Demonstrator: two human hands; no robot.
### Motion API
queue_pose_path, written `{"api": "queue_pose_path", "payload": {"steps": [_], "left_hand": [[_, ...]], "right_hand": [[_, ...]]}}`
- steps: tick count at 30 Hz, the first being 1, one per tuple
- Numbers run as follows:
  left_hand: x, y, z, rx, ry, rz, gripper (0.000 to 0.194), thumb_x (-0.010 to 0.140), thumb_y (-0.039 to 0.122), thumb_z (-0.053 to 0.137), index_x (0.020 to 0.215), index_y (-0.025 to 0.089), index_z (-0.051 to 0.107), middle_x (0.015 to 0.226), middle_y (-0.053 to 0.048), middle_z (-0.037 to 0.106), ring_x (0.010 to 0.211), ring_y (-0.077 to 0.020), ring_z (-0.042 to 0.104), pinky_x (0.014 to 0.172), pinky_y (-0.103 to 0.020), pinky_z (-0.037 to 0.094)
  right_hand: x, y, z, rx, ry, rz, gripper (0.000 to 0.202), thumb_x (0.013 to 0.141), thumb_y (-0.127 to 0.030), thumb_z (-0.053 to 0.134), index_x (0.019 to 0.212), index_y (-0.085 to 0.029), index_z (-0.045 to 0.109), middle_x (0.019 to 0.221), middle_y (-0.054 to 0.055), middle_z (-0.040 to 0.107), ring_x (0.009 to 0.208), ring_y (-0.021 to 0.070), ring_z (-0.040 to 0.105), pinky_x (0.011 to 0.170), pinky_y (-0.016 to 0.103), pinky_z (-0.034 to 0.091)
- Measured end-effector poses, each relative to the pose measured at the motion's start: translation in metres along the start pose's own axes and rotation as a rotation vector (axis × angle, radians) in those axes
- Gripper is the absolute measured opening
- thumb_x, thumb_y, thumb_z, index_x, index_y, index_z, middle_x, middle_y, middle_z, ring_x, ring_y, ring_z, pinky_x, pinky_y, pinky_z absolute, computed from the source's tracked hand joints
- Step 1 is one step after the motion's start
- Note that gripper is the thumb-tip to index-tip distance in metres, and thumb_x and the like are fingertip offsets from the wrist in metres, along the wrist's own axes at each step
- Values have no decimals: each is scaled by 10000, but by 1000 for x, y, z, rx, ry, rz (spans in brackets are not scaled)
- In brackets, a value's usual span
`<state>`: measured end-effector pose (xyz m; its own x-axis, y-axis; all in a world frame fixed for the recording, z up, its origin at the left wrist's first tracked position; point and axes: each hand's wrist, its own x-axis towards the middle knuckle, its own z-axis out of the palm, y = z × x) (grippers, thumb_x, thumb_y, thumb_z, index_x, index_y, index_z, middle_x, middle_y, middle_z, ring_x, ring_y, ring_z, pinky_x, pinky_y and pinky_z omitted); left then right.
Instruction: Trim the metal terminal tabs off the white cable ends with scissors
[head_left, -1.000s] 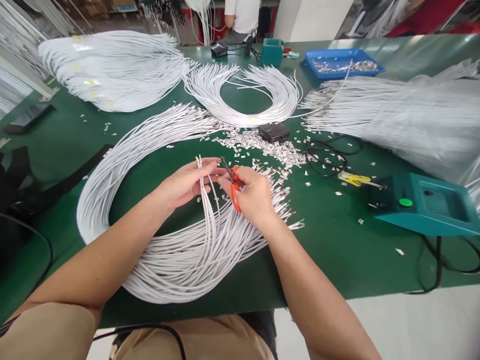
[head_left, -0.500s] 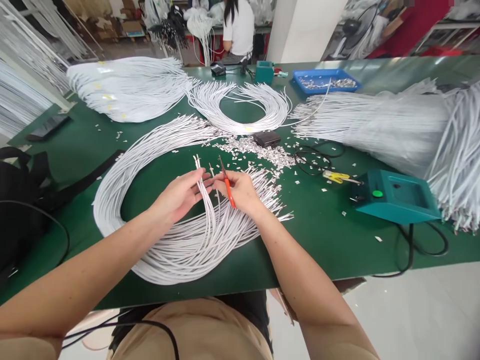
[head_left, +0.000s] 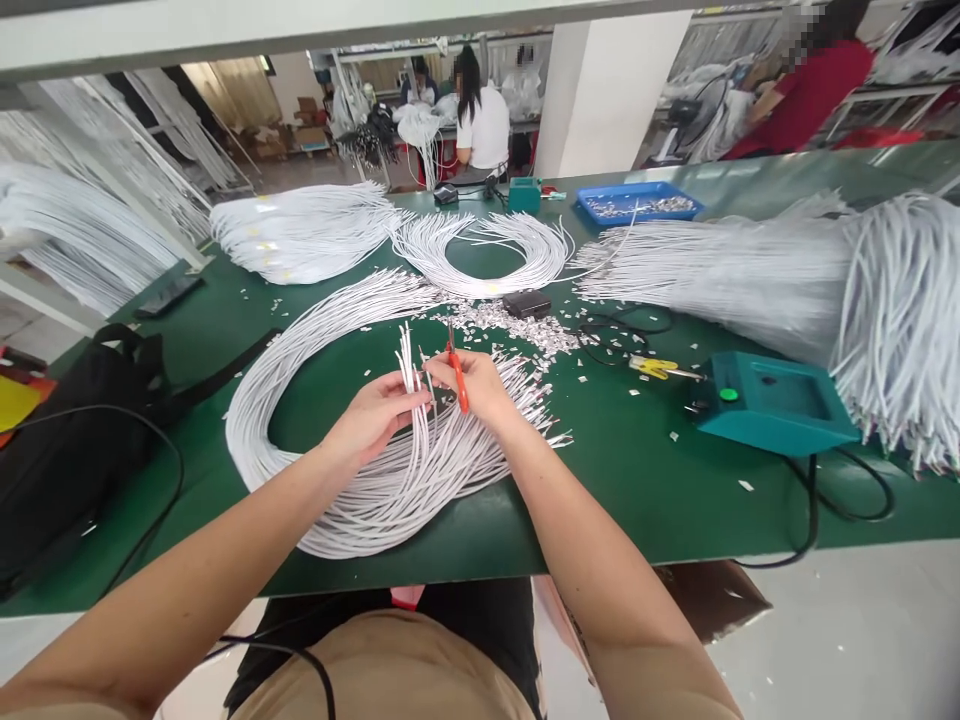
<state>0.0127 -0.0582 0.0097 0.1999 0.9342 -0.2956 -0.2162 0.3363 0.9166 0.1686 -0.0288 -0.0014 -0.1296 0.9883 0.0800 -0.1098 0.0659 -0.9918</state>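
Note:
My left hand (head_left: 375, 415) is closed around a few white cables (head_left: 407, 358), its thumb lying across them and their ends sticking up. In my right hand (head_left: 481, 388) is a red-handled tool (head_left: 460, 388) with a thin dark metal tip pointing away from me. The right thumb and fingertips also meet at a single cable beside the bunch; how firmly they grip it I cannot tell. Below both hands lies a large curved bundle of white cables (head_left: 251, 425), its near ends fanned out to the right, with dark tips showing.
Small white scraps (head_left: 551, 335) litter the green table (head_left: 600, 480) around a black box (head_left: 526, 304). On the right stand a teal device (head_left: 780, 400) and a wrapped cable bundle (head_left: 750, 270). A blue tray (head_left: 637, 190) sits behind, a black bag (head_left: 90, 430) left. People work beyond.
The left fingers were spread out with the cables resting against them; now they have closed round the cables. The right hand keeps the red-handled tool. The view has tilted upward.

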Motion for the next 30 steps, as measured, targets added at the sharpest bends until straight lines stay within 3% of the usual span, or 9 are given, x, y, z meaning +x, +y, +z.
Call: {"api": "queue_pose_path", "payload": {"steps": [7,12,14,18,22,26,30], "left_hand": [[4,2,2,27,17,58,316,652,283,814,750,161,540,738,2,635,719,-106,615,662,-226,456],[7,2,2,15,4,83,339,656,248,806,737,176,485,710,21,626,656,-80,578,620,-206,408],[8,2,2,23,0,94,326,681,240,785,732,179,468,717,20,632,649,-75,568,617,-207,395],[8,5,4,83,-11,104,329,705,243,757,708,182,434,727,20,632,648,-82,575,606,-217,385],[8,9,6,80,-60,76,318,695,235,767,707,181,454,684,40,589,654,-83,575,604,-213,397],[11,9,1,86,-28,93,334,650,193,789,710,178,462,685,44,582,652,-92,596,590,-220,399],[15,3,-5,120,91,159,354,622,200,798,704,179,454,718,23,633,663,-113,622,595,-233,401]], "right_hand": [[-1,-7,-3,-129,-27,6,190,666,-328,691,675,-138,693,631,-15,610,615,109,505,624,250,402],[-3,-17,-14,-117,-173,97,211,651,-345,729,691,-140,701,616,-26,589,621,105,489,640,252,393],[-2,-19,-18,-83,-204,141,227,655,-365,741,712,-148,704,632,-25,588,612,101,487,632,252,394],[0,-16,-16,84,-122,149,258,679,-404,743,715,-153,693,655,-9,590,599,97,498,616,254,409],[-1,-10,-8,106,-198,103,290,675,-429,744,664,-150,666,607,-11,591,596,109,528,643,274,432],[0,-6,-7,-94,-78,26,305,715,-457,697,716,-154,667,675,2,631,641,119,540,649,270,427],[2,-2,-11,-633,30,24,286,756,-439,642,664,-169,616,733,33,647,663,149,542,609,276,384]]}}
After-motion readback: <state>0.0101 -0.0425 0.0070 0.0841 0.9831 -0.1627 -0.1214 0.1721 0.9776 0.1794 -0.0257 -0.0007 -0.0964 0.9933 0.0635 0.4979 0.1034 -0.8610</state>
